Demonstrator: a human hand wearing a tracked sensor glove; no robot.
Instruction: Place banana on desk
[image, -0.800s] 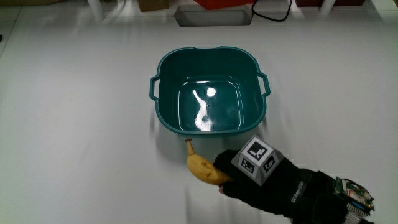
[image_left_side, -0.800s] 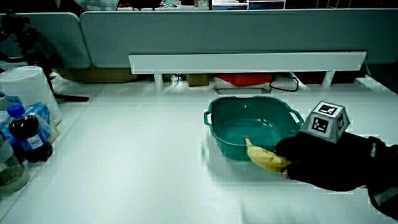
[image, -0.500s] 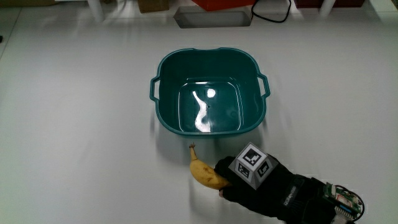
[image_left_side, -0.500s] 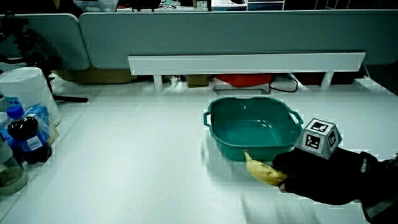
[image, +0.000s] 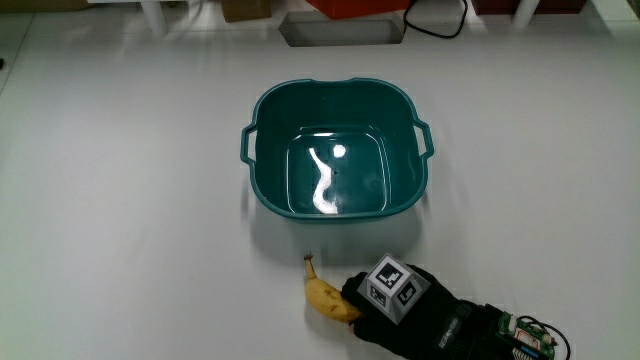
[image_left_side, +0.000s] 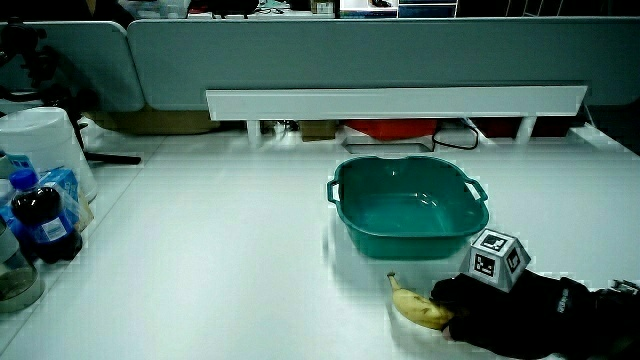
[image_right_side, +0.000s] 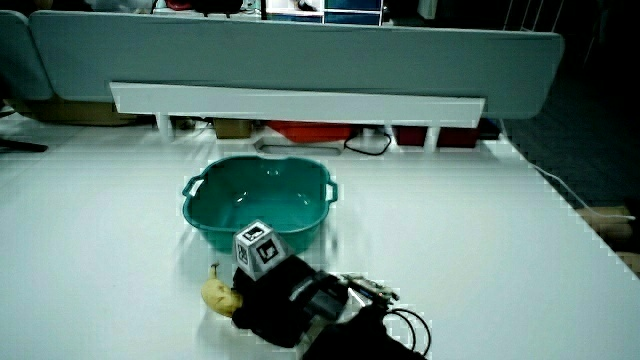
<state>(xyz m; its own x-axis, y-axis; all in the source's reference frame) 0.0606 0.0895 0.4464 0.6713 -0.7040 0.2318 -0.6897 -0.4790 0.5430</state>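
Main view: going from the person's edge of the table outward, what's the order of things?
Hand with the patterned cube on its back, gripping one end of the banana → teal basin → grey tray at the table's edge farthest from the person. Hand and banana overlap, so they count as one stop.

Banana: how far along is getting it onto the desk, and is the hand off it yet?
Done: the banana is out of the teal basin and lies low against the desk, nearer to the person than the basin. In hand: the hand grips its end. Left: letting go and drawing the hand away.
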